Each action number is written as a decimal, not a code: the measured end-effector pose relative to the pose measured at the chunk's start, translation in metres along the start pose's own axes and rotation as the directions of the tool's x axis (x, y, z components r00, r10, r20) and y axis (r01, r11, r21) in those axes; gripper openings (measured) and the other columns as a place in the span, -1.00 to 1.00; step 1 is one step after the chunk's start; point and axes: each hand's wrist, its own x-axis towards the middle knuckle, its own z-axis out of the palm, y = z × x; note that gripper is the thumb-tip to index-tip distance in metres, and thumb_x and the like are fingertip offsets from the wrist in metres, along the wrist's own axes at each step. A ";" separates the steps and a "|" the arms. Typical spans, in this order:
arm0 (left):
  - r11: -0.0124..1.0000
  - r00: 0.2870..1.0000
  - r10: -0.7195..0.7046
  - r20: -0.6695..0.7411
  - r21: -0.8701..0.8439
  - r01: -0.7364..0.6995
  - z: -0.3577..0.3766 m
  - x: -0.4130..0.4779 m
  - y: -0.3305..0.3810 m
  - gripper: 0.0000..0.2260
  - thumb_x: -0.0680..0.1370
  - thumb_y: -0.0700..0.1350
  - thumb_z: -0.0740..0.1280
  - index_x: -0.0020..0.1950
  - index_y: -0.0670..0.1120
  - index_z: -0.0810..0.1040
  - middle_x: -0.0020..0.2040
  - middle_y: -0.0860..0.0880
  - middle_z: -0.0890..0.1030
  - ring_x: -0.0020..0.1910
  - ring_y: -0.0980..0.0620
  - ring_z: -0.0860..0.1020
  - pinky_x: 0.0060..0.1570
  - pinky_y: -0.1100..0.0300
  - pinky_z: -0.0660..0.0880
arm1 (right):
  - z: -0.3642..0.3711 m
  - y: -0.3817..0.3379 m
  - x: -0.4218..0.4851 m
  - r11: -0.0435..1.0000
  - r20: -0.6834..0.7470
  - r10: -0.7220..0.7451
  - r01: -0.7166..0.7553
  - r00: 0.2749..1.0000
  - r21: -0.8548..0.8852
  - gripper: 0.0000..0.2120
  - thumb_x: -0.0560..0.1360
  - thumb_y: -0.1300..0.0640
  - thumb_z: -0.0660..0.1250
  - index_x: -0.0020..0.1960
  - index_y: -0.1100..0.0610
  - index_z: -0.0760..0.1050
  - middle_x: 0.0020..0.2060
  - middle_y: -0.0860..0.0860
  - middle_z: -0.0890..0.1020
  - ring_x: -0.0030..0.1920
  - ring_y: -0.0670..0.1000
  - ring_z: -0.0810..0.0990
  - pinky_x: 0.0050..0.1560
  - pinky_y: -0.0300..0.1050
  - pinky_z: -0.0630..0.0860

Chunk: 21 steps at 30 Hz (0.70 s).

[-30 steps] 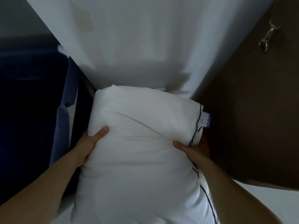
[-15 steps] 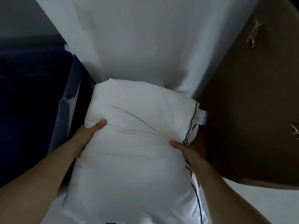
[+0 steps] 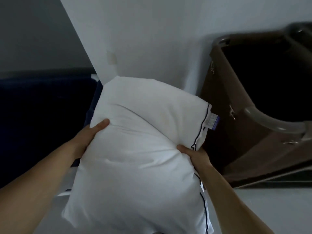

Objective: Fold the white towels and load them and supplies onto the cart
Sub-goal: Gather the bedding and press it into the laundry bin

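Walls hem things in: a white panel (image 3: 152, 39) fills the top middle of the frame, a dark blue bin (image 3: 42, 124) sits at the left, and a brown cart (image 3: 244, 132) with a grey rail (image 3: 270, 122) stands at the right. Pale floor (image 3: 278, 208) shows at the lower right. A puffy white pillow (image 3: 143, 157) fills the middle, with a thin dark line down its right edge and a small tag (image 3: 212, 121). The left hand (image 3: 91, 134) and right hand (image 3: 194, 154) squeeze its two sides, thumbs on top.
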 end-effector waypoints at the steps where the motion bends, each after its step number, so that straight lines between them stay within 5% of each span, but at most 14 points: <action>1: 1.000 1.000 0.016 0.007 0.000 -0.016 0.001 -0.013 0.001 -0.51 0.27 0.37 0.46 0.08 0.14 0.58 -0.10 0.10 0.73 -0.11 0.06 0.69 -0.29 0.23 0.55 | -0.005 -0.001 -0.016 1.000 -0.016 -0.008 0.008 1.000 -0.009 -0.25 -0.06 -0.10 0.69 0.08 0.06 0.58 -0.14 -0.08 0.73 -0.17 -0.05 0.71 -0.29 -0.29 0.56; 8: 0.994 0.991 0.108 0.074 -0.032 -0.106 0.007 -0.094 -0.013 -0.60 0.38 0.27 0.43 0.07 0.04 0.60 -0.15 0.03 0.73 -0.23 0.06 0.70 -0.42 0.27 0.57 | -0.041 0.016 -0.133 0.995 -0.065 -0.099 0.098 0.993 -0.025 -0.36 0.03 -0.12 0.67 0.06 0.09 0.67 -0.09 -0.03 0.74 -0.07 0.03 0.73 0.04 -0.02 0.62; 12: 0.993 0.983 0.113 0.145 0.010 -0.116 0.035 -0.136 -0.018 -0.56 0.35 0.29 0.44 0.06 0.02 0.62 -0.11 -0.03 0.73 -0.12 -0.05 0.70 -0.23 0.14 0.59 | -0.077 0.028 -0.195 0.994 -0.107 -0.101 0.104 0.989 0.024 -0.38 0.05 -0.09 0.66 0.05 0.11 0.67 -0.09 0.00 0.74 -0.09 0.03 0.73 -0.07 -0.09 0.60; 17: 0.987 0.961 0.138 0.239 0.047 -0.153 0.113 -0.180 -0.025 -0.57 0.34 0.30 0.45 0.05 0.06 0.59 -0.20 0.07 0.72 -0.28 0.08 0.69 -0.46 0.27 0.56 | -0.157 0.045 -0.251 0.987 -0.217 -0.062 0.093 0.974 0.133 -0.51 0.20 0.07 0.66 0.09 0.12 0.65 -0.08 0.03 0.74 -0.09 0.04 0.73 -0.11 -0.11 0.61; 21: 0.976 0.950 0.120 0.287 0.142 -0.167 0.213 -0.206 -0.030 -0.45 0.28 0.35 0.46 0.10 0.02 0.59 -0.14 0.02 0.73 -0.18 0.00 0.71 -0.25 0.15 0.60 | -0.249 0.058 -0.286 0.978 -0.329 -0.028 0.094 0.944 0.188 -0.63 0.26 0.13 0.63 0.04 0.14 0.66 -0.15 0.03 0.75 -0.18 0.03 0.73 -0.36 -0.22 0.59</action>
